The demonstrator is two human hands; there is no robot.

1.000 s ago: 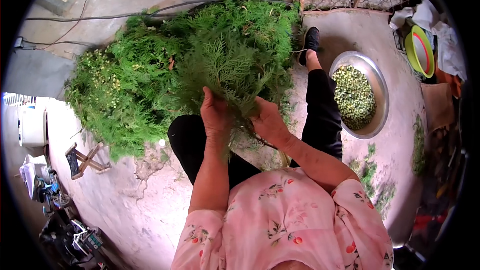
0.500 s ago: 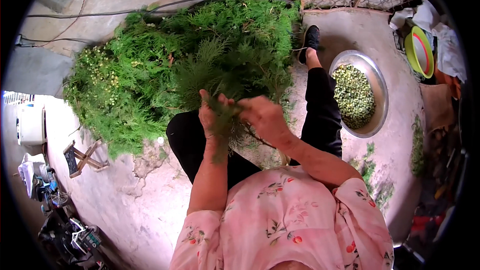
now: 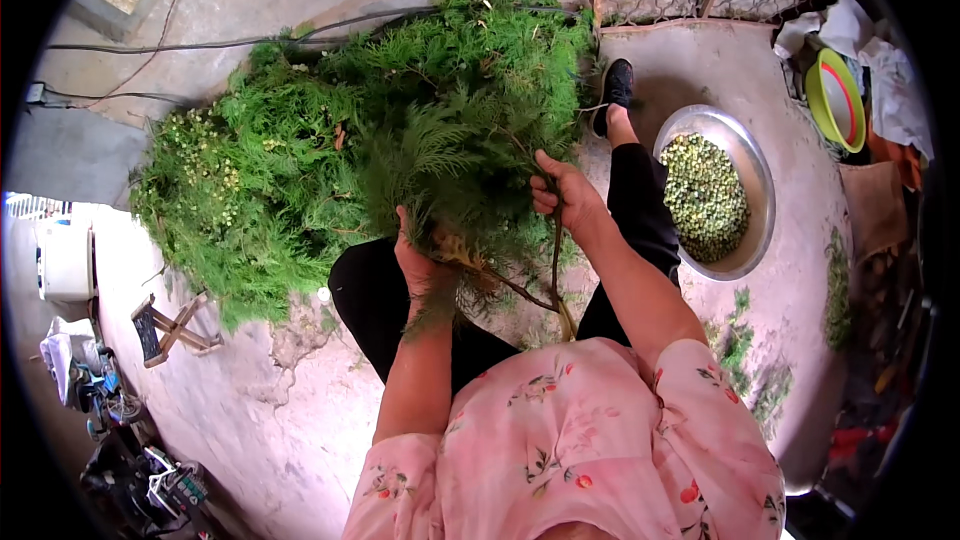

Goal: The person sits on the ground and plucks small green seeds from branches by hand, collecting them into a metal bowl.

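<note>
Left of the basin (image 3: 760, 202), the right hand (image 3: 574, 200) curls round a branch (image 3: 556, 265); the left hand (image 3: 414, 264) meets foliage (image 3: 428, 155), its grip hidden; likely parting greenery, which calls next for steady hold on the branch

The branches (image 3: 440, 140) are green, trousers (image 3: 365, 290) black, blouse (image 3: 560, 430) floral pink.

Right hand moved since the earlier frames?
Yes. The right hand has shifted rightward, closer to the metal bowl.
</note>
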